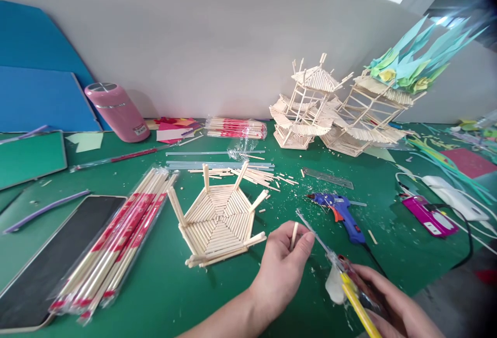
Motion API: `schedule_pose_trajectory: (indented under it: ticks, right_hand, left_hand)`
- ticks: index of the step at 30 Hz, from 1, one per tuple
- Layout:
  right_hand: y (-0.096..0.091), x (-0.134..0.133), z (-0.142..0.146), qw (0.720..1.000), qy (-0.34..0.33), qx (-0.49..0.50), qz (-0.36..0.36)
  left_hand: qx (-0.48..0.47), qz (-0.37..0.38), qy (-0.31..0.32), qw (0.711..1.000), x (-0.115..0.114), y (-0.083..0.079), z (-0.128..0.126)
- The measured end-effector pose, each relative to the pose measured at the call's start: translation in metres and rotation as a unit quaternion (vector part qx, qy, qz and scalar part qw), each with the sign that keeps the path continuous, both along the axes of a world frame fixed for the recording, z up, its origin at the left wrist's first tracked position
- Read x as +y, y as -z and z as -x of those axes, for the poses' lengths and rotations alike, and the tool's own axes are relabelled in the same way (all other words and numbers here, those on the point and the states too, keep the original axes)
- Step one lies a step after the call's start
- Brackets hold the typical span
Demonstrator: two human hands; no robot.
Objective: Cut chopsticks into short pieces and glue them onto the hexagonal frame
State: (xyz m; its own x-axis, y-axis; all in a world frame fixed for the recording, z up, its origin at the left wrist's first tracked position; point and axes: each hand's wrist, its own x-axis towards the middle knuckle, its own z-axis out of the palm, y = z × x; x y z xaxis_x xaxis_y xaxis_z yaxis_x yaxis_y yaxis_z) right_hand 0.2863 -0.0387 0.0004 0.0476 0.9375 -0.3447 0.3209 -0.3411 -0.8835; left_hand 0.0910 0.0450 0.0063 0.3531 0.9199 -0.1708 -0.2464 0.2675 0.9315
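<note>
My left hand (285, 258) pinches a short wooden stick (294, 235) upright between thumb and fingers. My right hand (392, 296) is closed round a yellow-handled tool (359, 304) with a long thin metal blade, whose exact kind I cannot make out. The blade passes close by the left thumb; whether it touches the stick is unclear. A whitish lump (335, 285) shows below the tool's joint. Left of my hands lies a hexagonal stick base (219, 219) with short posts standing at its corners. Beyond the tool rests a blue glue gun (337, 211).
Bagged wooden sticks (120, 234) lie at left beside a black board (66, 255). Loose stick pieces (252, 176) and a clear ruler (328, 177) lie farther back. Two stick pavilions (306, 110) and a pink flask (116, 113) stand behind. A magenta device (429, 216) with cables sits right.
</note>
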Motion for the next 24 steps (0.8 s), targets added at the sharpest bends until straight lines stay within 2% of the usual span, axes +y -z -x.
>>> schedule_pose_trajectory:
  ticks: [3,8,13,17,20,24]
  right_hand:
    - [0.0,0.0,-0.002,0.999,0.03,0.01,0.005]
    - [-0.007,0.003,-0.021,0.987,0.139,0.078,-0.001]
    - [-0.009,0.007,-0.04,0.983,0.149,0.102,-0.009]
    - [0.006,0.005,-0.036,0.986,0.124,0.113,0.007]
    - [0.01,0.001,-0.028,0.99,0.092,0.107,0.028]
    - [0.0,-0.006,-0.017,0.995,0.052,0.07,0.056]
  left_hand:
    - [0.035,-0.028,-0.008,0.999,0.001,0.001,-0.001]
    - [0.104,0.026,-0.043,0.993,0.003,0.011,0.0]
    - [0.107,0.042,-0.035,0.993,0.0,0.02,-0.002]
    - [0.083,0.037,-0.022,0.996,-0.002,0.012,-0.003]
    - [0.039,0.025,0.034,0.998,0.001,0.001,-0.003]
    - [-0.017,-0.007,0.158,0.987,0.007,-0.007,-0.007]
